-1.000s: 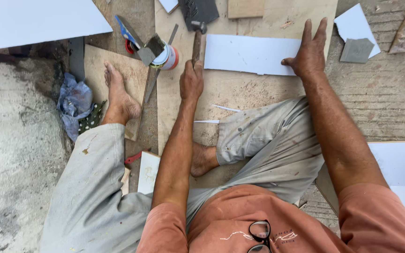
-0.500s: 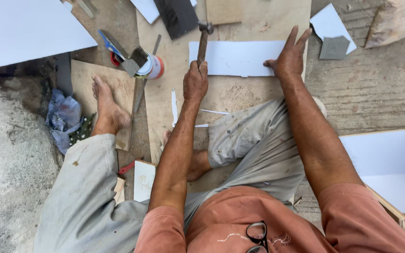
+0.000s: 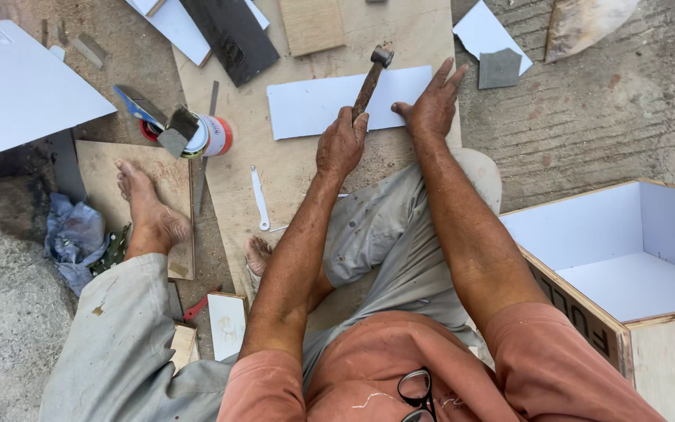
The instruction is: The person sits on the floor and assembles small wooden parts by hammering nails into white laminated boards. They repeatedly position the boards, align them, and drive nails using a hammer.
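The left hand (image 3: 341,144) is gripping a hammer (image 3: 372,78) raised over the white sheet (image 3: 330,104) lying on the plywood board (image 3: 314,195), while the right hand (image 3: 431,105) is pressing spread fingers onto it. A slightly off swing could be striking those fingers.

floor (image 3: 587,125) | plywood board (image 3: 337,180) | white sheet (image 3: 314,105) | glue can (image 3: 211,135) | open box (image 3: 626,258)
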